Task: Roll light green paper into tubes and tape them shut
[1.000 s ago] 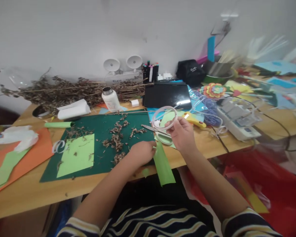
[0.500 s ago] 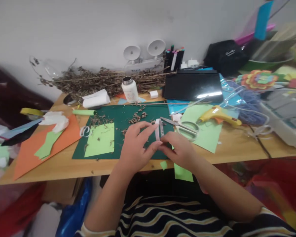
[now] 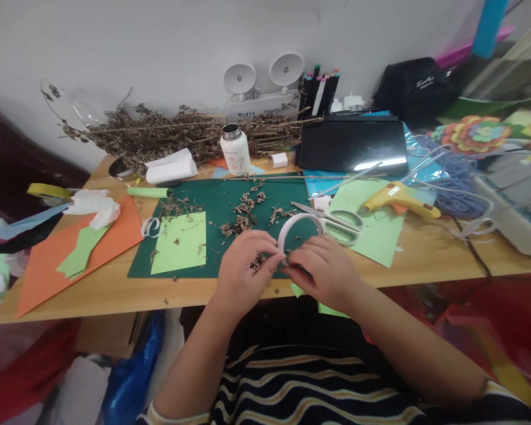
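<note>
Both my hands meet at the near edge of the dark green cutting mat (image 3: pixel 212 200). My right hand (image 3: pixel 325 274) is closed on a white roll of tape (image 3: pixel 292 227), held upright on its edge. My left hand (image 3: pixel 243 268) pinches at the roll's lower left side, fingers pressed together on it. Dried plant crumbs (image 3: pixel 241 221) lie scattered on the mat just beyond my fingers. A light green paper strip (image 3: pixel 331 309) hangs off the table edge under my right wrist.
Scissors (image 3: pixel 336 221) and a yellow glue gun (image 3: pixel 398 198) lie on light green paper to the right. A light green square (image 3: pixel 180 242), orange paper (image 3: pixel 71 254), white bottle (image 3: pixel 235 150), dried branches (image 3: pixel 159 133), black tablet (image 3: pixel 354 144), markers and cables crowd the wooden table.
The tape roll came from beside the scissors to the mat's near edge, and my left hand let go of the green strip and joined it. The roll has turned more face-on.
</note>
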`<state>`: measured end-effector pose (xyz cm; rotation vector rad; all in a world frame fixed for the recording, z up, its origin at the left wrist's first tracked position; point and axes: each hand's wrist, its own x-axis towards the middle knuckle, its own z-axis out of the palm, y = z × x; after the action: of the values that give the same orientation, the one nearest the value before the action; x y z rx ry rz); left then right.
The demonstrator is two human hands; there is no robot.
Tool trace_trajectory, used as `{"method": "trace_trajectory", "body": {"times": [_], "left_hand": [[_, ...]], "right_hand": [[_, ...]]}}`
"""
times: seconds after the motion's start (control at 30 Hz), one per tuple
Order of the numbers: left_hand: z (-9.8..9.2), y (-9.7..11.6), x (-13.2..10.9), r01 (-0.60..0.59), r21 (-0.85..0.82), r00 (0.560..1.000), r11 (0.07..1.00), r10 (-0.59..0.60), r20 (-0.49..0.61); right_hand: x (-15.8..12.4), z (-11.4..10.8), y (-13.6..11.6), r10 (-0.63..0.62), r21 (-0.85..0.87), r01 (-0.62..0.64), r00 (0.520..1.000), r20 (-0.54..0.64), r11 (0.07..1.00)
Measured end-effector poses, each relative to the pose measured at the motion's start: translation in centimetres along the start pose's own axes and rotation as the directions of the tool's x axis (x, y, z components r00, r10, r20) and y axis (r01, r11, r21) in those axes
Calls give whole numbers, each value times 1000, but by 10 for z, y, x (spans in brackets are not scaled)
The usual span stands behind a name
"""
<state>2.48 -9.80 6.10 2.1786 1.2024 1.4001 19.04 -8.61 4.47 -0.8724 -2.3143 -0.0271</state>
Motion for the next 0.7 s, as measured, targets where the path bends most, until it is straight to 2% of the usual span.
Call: {"method": "trace_trajectory", "body": {"times": [0.1,0.23,0.4,0.5,0.53,0.6,0.7], "left_hand": [[0,-3,-6,70,-99,998,993,-70,12],[-1,-6,-13,163,-146,987,976,-159,35],[-2,-7,-20,140,-207,990,968,-137,27],[1,-9,-19,131,-151,991,980,-129,20],[3,-10,-17,118,-99,992,988,-113,47],[10,-9,-10,69,35,983,997,-74,169],[23,-3,3,1,197,912,980,-82,403]], "right_hand": [[-2,-3,-1,-2,1,2,1000,-4,1000],[-4,-4,-4,-21,-1,21,999,-48,1000],[-12,-8,-4,17,-13,-20,989,-144,1000],[-27,-23,4,120,-43,-131,973,-195,991],[-35,-30,8,182,-53,-197,960,-213,979],[-53,-45,16,320,-71,-348,912,-258,935],[-82,-69,21,446,-88,-490,844,-299,867]]}}
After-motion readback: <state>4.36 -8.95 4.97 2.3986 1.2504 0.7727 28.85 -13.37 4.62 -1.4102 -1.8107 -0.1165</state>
